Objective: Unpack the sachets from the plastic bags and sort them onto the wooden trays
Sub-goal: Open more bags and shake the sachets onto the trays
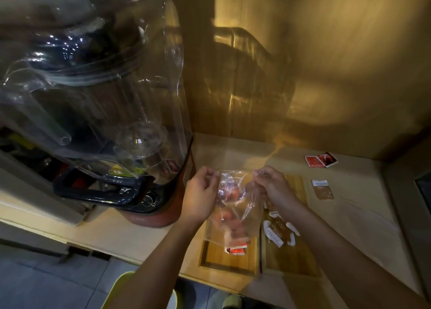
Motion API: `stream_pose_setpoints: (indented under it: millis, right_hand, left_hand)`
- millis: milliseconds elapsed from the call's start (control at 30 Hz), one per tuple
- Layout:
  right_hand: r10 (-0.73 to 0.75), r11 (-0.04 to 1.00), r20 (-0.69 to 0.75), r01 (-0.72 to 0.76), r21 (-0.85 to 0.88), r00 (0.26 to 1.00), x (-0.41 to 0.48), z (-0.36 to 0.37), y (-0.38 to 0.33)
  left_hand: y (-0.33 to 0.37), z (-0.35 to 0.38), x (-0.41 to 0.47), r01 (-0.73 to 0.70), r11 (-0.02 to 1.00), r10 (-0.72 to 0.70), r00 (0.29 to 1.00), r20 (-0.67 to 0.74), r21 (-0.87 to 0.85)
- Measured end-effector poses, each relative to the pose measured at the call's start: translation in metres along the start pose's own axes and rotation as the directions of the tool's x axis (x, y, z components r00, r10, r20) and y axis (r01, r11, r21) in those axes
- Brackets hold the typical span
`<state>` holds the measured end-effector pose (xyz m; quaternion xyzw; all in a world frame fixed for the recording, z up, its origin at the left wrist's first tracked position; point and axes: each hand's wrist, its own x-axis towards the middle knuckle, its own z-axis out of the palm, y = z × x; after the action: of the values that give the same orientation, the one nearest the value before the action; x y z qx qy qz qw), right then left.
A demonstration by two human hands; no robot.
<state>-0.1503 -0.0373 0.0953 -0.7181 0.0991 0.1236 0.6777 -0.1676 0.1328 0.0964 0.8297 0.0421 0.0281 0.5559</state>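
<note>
Both hands pinch the top edge of a clear plastic bag (pixel 233 206), fingers closed narrow on the film. The left hand (pixel 201 192) grips the bag's left corner, the right hand (pixel 275 187) the right corner, and the mouth is stretched between them. The bag hangs down from the fingertips, over the left wooden tray (pixel 229 257). Inside it show red sachets (pixel 229 215), blurred through the crinkled film, so their number cannot be told. A red sachet (pixel 236 250) lies on the left tray, just under the bag's lower edge. On the right wooden tray (pixel 291 255), just beside the first, lie brown sachets (pixel 278 229), partly behind the right wrist. Farther right on the counter (pixel 354 215) lie a lone brown sachet (pixel 323 189) and two red ones (pixel 321 160). A blender (pixel 105 103) under a clear cover stands to the left.
</note>
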Motion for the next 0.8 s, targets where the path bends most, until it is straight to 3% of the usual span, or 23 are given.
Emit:
stream_pose_setpoints:
  millis: [167, 333, 433, 600, 800]
  right_hand:
    - [0.027, 1.0, -0.018, -0.027, 0.009, 0.999, -0.001, -0.007, -0.007]
    - [-0.152, 0.976, -0.135, 0.127, -0.175, 0.979, -0.009, -0.038, -0.028]
    - [-0.205, 0.971, -0.191, 0.176, -0.161, 0.96, -0.017, -0.067, -0.039]
    - [-0.2, 0.979, -0.315, 0.177, -0.099, 0.928, -0.037, -0.118, -0.038]
    - [-0.14, 0.99, -0.474, 0.122, -0.068, 0.869, -0.076, -0.164, -0.008]
  left_hand:
    - [0.007, 0.006, 0.007, -0.014, 1.0, 0.014, 1.0, -0.012, 0.022]
    - [0.026, 0.015, 0.012, -0.128, 0.983, 0.133, 0.991, -0.028, 0.134]
    - [0.051, 0.03, 0.012, -0.172, 0.984, 0.169, 0.983, 0.073, 0.034]
    - [0.074, 0.075, 0.015, -0.101, 0.98, 0.143, 0.957, 0.251, -0.171]
    - [0.084, 0.138, 0.001, -0.136, 0.963, 0.236, 0.843, 0.484, -0.233]
